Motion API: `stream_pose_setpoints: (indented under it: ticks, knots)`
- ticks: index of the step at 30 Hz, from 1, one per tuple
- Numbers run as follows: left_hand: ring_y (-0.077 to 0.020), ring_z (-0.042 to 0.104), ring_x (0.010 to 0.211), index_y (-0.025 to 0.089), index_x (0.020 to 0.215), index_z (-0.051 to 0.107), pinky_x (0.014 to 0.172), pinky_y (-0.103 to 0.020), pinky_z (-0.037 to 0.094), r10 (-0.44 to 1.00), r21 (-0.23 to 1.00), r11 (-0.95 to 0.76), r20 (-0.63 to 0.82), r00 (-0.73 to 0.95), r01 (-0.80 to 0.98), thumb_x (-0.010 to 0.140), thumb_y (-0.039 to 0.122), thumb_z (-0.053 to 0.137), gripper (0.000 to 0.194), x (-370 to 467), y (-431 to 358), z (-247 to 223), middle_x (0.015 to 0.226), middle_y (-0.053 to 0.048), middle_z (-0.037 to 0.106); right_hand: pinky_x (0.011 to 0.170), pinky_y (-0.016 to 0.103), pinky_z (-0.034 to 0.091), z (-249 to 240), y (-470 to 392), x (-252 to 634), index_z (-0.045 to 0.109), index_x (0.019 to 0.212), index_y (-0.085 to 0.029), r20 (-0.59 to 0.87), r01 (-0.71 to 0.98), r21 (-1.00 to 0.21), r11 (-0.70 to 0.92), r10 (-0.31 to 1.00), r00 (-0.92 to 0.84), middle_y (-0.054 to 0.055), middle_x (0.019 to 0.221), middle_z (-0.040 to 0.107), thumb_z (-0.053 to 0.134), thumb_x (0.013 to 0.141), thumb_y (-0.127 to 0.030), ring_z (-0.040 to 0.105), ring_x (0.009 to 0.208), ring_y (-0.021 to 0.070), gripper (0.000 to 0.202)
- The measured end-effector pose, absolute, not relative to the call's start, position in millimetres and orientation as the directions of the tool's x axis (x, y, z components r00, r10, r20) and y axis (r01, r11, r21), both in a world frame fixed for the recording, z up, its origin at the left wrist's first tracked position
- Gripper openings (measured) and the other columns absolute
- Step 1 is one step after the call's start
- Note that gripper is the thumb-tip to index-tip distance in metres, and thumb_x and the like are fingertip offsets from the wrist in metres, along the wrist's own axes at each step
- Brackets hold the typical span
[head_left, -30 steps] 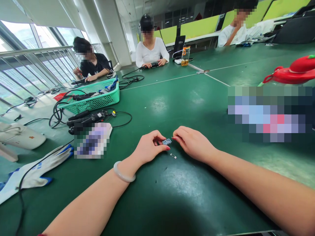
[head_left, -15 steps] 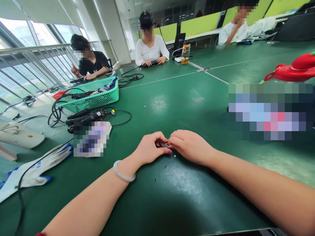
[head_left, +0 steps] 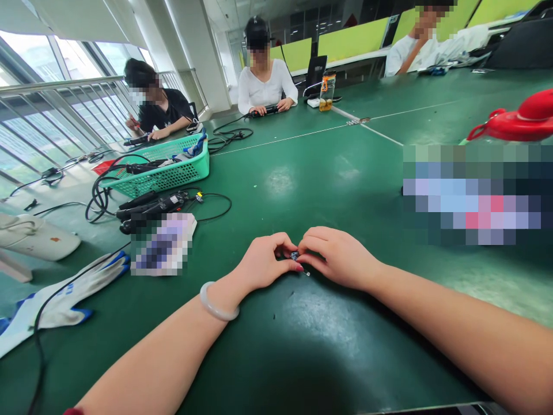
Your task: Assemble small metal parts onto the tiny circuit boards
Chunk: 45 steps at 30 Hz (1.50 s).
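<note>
A small dark-and-silver object (head_left: 294, 255), too small to name, sits between my two hands above the green table (head_left: 276, 184). My left hand (head_left: 268, 260), with a pale bangle (head_left: 218, 302) on its wrist, pinches it between thumb and fingers. From the right, the fingertips of my right hand (head_left: 332, 253) close on the same object, thumb and index finger bent around its edge. A thin pale piece (head_left: 306, 273) sticks out below the fingertips.
On the left are a green basket (head_left: 159, 173) with cables and tools, black tools (head_left: 153, 207), a blurred packet (head_left: 164, 245) and a white-blue glove (head_left: 64, 300). A red-lidded bottle (head_left: 514, 124) stands right. Three people sit beyond.
My right thumb and index finger have parted slightly, showing a gap between them at the small object. My left hand has hardly moved.
</note>
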<state>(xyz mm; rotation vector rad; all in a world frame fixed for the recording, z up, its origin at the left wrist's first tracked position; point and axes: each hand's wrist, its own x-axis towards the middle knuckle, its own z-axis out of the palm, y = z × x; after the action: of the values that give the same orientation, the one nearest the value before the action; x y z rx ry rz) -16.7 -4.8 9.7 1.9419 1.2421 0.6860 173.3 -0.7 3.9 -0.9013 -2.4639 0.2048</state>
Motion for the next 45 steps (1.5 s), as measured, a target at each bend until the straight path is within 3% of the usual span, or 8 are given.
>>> stream_pose_setpoints:
  ticks: [6,11,19,30,38,45]
  knots:
    - [-0.0106,0.054,0.065,0.018,0.075,0.061,0.064,-0.024,0.043,0.928,0.819,-0.244,0.041,0.371,0.520,0.062,0.027,0.077,0.023,-18,-3,8,0.069,0.003,0.062,0.066,0.027,0.044,2,-1,172,0.063,0.082,-0.018,0.411,0.541,-0.298,0.787,0.617,-0.671,0.005,0.079,0.062,0.045,0.091,-0.024,0.055,0.072,0.0150,0.021]
    - [-0.0103,0.053,0.061,0.018,0.077,0.061,0.061,-0.024,0.042,0.966,0.812,-0.181,0.042,0.254,0.556,0.063,0.030,0.075,0.023,-19,1,6,0.067,0.003,0.062,0.070,0.030,0.046,1,-3,173,0.064,0.089,-0.018,0.409,0.577,-0.327,0.748,0.663,-0.627,0.005,0.083,0.063,0.043,0.092,-0.024,0.056,0.077,0.0165,0.023]
    - [-0.0105,0.054,0.060,0.018,0.079,0.060,0.061,-0.024,0.043,0.991,0.811,-0.116,0.058,0.118,0.573,0.064,0.029,0.073,0.022,-24,7,0,0.068,0.002,0.063,0.084,0.038,0.050,-5,-5,168,0.064,0.110,-0.018,0.284,0.528,-0.314,0.789,0.609,-0.741,0.009,0.101,0.065,0.058,0.085,-0.034,0.058,0.092,0.0215,0.030]
    - [-0.0108,0.054,0.060,0.018,0.079,0.061,0.061,-0.025,0.042,0.989,0.810,-0.123,0.052,0.139,0.573,0.063,0.029,0.074,0.023,-24,7,1,0.067,0.002,0.062,0.077,0.033,0.049,-8,2,167,0.067,0.083,-0.019,0.236,0.547,-0.396,0.737,0.658,-0.715,0.004,0.081,0.064,0.053,0.088,-0.019,0.057,0.083,0.0175,0.015]
    - [-0.0109,0.054,0.060,0.018,0.078,0.061,0.061,-0.025,0.043,0.989,0.813,-0.120,0.046,0.142,0.569,0.064,0.028,0.073,0.022,-23,7,3,0.068,0.002,0.062,0.075,0.032,0.047,-6,1,168,0.063,0.082,-0.018,0.235,0.566,-0.384,0.730,0.670,-0.705,0.005,0.079,0.063,0.047,0.090,-0.020,0.056,0.080,0.0175,0.018]
    - [-0.0108,0.054,0.061,0.018,0.078,0.061,0.063,-0.025,0.043,0.989,0.813,-0.109,0.030,0.145,0.573,0.063,0.028,0.074,0.022,-21,5,5,0.069,0.002,0.063,0.072,0.029,0.047,0,4,172,0.063,0.082,-0.020,0.245,0.610,-0.486,0.626,0.768,-0.592,0.002,0.079,0.067,0.051,0.086,-0.019,0.059,0.074,0.0152,0.013]
